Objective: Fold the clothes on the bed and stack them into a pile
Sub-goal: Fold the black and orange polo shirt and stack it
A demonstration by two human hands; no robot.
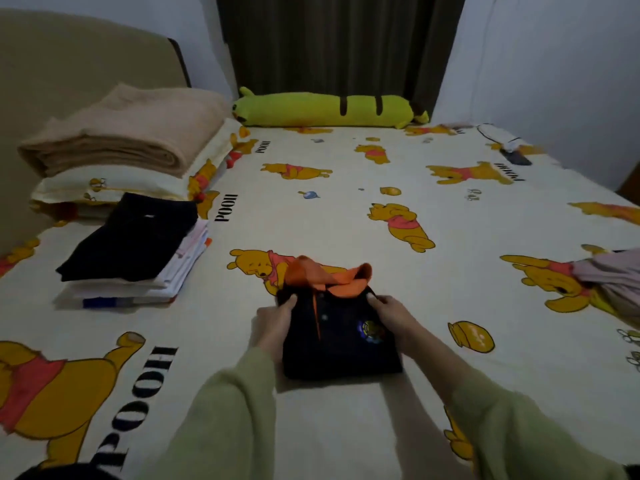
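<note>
A folded black shirt with an orange collar (341, 336) lies on the bed in front of me, its collar turned away from me. My left hand (275, 318) grips the shirt's left edge near the collar. My right hand (394, 315) grips its right edge, thumb on top. To the left sits a pile of folded clothes (135, 258), a black garment on top of several white ones. More unfolded pinkish clothes (613, 282) lie at the bed's right edge.
The bed sheet (346, 220) has a cartoon bear print. A folded beige blanket (128, 133) rests on a pillow (104, 188) at the far left. A long green plush bolster (329, 107) lies along the far edge. Small dark items (512, 150) sit at the far right corner.
</note>
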